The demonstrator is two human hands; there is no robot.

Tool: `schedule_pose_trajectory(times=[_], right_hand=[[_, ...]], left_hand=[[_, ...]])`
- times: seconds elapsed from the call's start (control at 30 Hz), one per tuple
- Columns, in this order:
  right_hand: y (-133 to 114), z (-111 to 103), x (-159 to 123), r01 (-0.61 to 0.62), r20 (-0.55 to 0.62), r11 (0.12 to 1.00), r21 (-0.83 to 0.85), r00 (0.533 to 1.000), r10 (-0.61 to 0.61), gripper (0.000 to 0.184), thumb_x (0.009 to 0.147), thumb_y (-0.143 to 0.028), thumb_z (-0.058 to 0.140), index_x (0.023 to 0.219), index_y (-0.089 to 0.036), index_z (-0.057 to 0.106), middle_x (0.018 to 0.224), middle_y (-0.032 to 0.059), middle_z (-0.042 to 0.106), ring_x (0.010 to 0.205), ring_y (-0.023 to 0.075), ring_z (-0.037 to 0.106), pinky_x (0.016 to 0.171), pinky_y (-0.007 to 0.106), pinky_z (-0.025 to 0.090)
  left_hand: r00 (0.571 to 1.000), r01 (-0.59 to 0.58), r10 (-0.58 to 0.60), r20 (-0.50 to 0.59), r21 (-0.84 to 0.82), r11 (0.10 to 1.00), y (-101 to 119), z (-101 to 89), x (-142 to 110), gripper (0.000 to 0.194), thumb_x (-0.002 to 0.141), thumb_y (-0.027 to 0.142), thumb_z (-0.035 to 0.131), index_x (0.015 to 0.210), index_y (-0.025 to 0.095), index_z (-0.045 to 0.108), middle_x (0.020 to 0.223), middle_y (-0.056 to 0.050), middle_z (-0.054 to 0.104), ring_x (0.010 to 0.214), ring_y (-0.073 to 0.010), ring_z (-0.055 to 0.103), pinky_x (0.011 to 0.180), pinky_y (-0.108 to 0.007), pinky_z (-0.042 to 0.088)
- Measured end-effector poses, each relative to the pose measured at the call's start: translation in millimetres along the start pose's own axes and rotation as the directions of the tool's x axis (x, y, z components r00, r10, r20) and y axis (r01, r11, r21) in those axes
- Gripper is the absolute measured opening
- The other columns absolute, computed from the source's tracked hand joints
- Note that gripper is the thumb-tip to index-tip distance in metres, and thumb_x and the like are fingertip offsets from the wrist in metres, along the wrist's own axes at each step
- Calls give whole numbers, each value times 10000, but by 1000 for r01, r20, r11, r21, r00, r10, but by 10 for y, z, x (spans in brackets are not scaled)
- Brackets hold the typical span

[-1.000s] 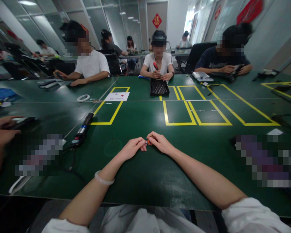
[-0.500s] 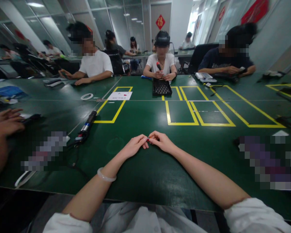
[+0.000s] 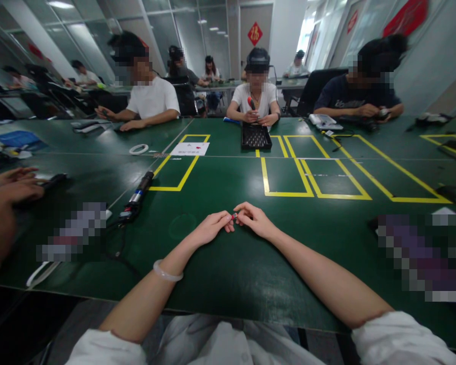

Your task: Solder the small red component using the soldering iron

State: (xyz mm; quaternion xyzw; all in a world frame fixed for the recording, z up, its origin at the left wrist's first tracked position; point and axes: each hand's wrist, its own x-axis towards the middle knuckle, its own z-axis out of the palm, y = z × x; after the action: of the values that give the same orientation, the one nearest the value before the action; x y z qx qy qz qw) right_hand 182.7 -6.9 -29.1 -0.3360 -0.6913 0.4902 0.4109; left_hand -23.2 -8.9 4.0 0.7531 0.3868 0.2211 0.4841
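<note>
A small red piece with a light, shiny part [image 3: 234, 216] is held up between my two hands, just above the green table [image 3: 213, 284]. It is too small for me to tell its kind. My left hand [image 3: 214, 226] pinches it with thumb and fingers from the left. On the other side, the curled fingers of my right hand [image 3: 255, 221] are at its right end, with the index finger raised over it. How firmly the right fingertips grip it is hard to make out.
Left of my hands lies a black and silver cylindrical tool [image 3: 137, 196] with a cable. Yellow tape outlines [image 3: 289, 194], a white paper [image 3: 190, 148] and a tape roll [image 3: 139, 149] are farther off. Across the table a person handles a black tray [image 3: 256, 138]. A neighbour's hands [image 3: 17, 187] are at far left.
My right fingers have parted slightly, the index finger lifting, so more of the small red piece shows. The view has shifted a little; my left hand keeps its pinch.
</note>
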Motion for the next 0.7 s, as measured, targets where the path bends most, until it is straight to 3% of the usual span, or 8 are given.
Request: schedule_pose_trajectory(times=[0.2, 0.7], right_hand=[[-29, 6, -8, 6, 19, 997, -76, 1000, -5, 173, 857, -269, 580, 996, -167, 592, 794, 5, 636, 650, 104, 559, 633, 228, 442], [21, 14, 12, -52, -2, 999, -7, 999, 52, 257, 889, -414, 546, 892, -158, 571, 756, 19, 637, 663, 123, 593, 647, 250, 476]], left_hand=[[1000, 8, -8, 2, -19, 1000, -21, -2, 6, 447, 947, 512, 350, 861, 144, 589, 824, -53, 665, 763, -155, 610, 790, -305, 471], [1000, 6, -6, -7, 4, 1000, 3, 8, -1, 437, 951, 484, 364, 867, 135, 614, 819, -51, 665, 763, -152, 608, 796, -298, 456]])
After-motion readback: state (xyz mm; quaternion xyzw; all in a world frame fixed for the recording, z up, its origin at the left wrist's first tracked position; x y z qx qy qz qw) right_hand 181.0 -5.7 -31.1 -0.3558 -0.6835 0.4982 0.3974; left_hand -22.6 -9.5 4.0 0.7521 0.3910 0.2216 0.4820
